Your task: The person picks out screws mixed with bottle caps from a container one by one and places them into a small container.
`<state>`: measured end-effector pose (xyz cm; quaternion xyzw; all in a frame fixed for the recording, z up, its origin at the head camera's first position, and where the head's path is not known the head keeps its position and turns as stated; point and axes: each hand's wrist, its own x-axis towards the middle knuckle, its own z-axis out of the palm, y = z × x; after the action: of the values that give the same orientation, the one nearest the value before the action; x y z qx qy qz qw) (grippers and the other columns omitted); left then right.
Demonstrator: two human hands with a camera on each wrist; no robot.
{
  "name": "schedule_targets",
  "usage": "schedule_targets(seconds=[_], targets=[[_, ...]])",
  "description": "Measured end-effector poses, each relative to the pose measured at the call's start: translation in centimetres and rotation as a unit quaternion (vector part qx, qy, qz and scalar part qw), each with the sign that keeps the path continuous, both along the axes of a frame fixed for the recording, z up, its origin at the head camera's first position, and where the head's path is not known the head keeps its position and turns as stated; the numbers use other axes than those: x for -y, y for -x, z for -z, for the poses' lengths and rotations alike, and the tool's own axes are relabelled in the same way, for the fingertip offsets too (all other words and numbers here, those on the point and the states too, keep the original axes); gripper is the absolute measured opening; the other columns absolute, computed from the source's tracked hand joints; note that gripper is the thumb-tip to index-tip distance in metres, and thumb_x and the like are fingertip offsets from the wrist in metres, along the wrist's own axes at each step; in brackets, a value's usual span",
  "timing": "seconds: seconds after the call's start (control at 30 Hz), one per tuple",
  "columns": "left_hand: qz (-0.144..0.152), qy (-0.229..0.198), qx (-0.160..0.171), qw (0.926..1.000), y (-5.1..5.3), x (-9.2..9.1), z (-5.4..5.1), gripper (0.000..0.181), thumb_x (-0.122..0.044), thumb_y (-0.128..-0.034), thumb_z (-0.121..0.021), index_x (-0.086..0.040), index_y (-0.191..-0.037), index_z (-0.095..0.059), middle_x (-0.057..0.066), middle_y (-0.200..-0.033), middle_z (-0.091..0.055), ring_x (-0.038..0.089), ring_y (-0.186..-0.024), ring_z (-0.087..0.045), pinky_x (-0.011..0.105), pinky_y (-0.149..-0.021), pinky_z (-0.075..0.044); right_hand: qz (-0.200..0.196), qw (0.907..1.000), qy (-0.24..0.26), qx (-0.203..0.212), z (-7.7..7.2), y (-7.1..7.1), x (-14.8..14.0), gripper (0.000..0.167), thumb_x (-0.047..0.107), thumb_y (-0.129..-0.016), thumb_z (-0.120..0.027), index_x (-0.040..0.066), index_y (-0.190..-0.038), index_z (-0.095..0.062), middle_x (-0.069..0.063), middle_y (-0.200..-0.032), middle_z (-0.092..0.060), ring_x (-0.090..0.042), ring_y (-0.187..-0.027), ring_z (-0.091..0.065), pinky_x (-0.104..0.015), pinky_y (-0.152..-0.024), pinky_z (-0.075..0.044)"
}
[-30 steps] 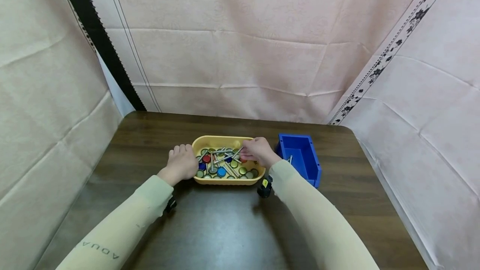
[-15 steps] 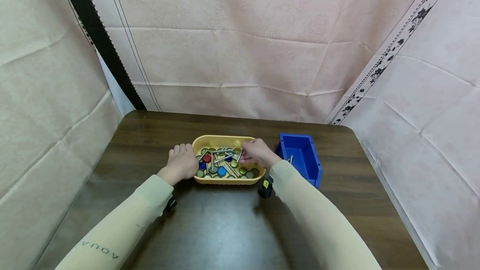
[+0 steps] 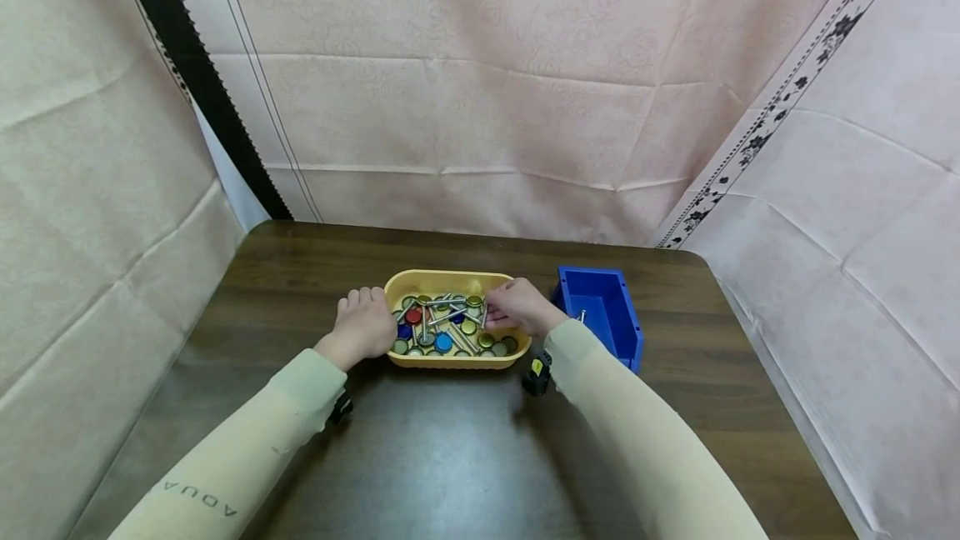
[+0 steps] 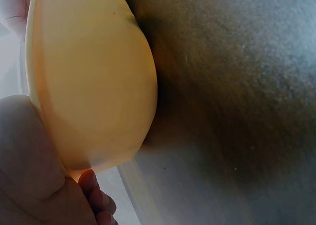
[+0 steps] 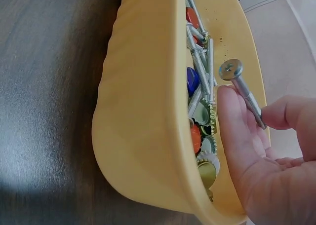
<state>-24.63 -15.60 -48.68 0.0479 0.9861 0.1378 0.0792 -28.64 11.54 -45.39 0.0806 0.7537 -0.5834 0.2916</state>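
A yellow tray (image 3: 450, 363) holds a mix of bottle caps (image 3: 443, 343) and long metal screws (image 3: 447, 317). My left hand (image 3: 363, 325) grips the tray's left end, with the thumb over the rim and the fingers curled on the outside, as the left wrist view shows. Over the tray's right end, my right hand (image 3: 522, 307) pinches one screw (image 5: 245, 94) between thumb and fingers. That screw is tilted, its flat cross-slotted head pointing up and away from the palm in the right wrist view. Part of the tray's right side is hidden behind this hand.
To the right of the tray stands a blue bin (image 3: 609, 307), with a screw (image 3: 581, 317) showing at its left side. Both rest on a dark wooden table (image 3: 435, 457). Pale cloth (image 3: 480, 123) hangs behind and on both sides.
The pinched screw has swung from a slant to nearly upright in the head view. My right hand has shifted slightly right with it. The left hand stays in place on the tray.
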Motion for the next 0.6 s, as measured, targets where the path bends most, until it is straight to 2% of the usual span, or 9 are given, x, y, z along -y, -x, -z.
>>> schedule_targets(seconds=[0.13,0.33,0.6], targets=[[0.0,0.001,0.0,1.0,0.01,-0.02,-0.03,0.029,-0.021,-0.0974,-0.041,0.005,-0.11,-0.04,0.018,-0.098,-0.039,0.035,-0.092,-0.034,0.049,-0.084,-0.028,0.005,1.0,0.002,0.003,-0.08,0.1,0.1,0.034,0.015,-0.096,-0.057,-0.008,-0.12,-0.057,-0.019,-0.099,-0.064,-0.022,-0.077,-0.066,-0.036,-0.08,-0.053],[0.0,-0.001,0.002,1.0,-0.04,-0.02,-0.01,0.029,-0.02,-0.0971,-0.04,0.005,-0.111,-0.04,0.018,-0.099,-0.039,0.035,-0.092,-0.033,0.049,-0.084,-0.028,0.008,1.0,-0.004,0.001,-0.16,0.14,0.11,0.034,0.013,-0.092,-0.063,-0.006,-0.121,-0.06,-0.017,-0.101,-0.064,-0.02,-0.079,-0.064,-0.04,-0.088,-0.05],[-0.002,-0.001,0.013,0.9999,-0.1,0.03,-0.26,0.03,-0.021,-0.098,-0.04,0.005,-0.112,-0.04,0.019,-0.1,-0.039,0.035,-0.092,-0.033,0.049,-0.084,-0.028,0.014,0.9993,-0.011,-0.033,-0.51,0.1,-0.31,0.031,0.017,-0.092,-0.066,-0.003,-0.116,-0.065,-0.015,-0.103,-0.067,-0.022,-0.087,-0.066,-0.042,-0.089,-0.049]])
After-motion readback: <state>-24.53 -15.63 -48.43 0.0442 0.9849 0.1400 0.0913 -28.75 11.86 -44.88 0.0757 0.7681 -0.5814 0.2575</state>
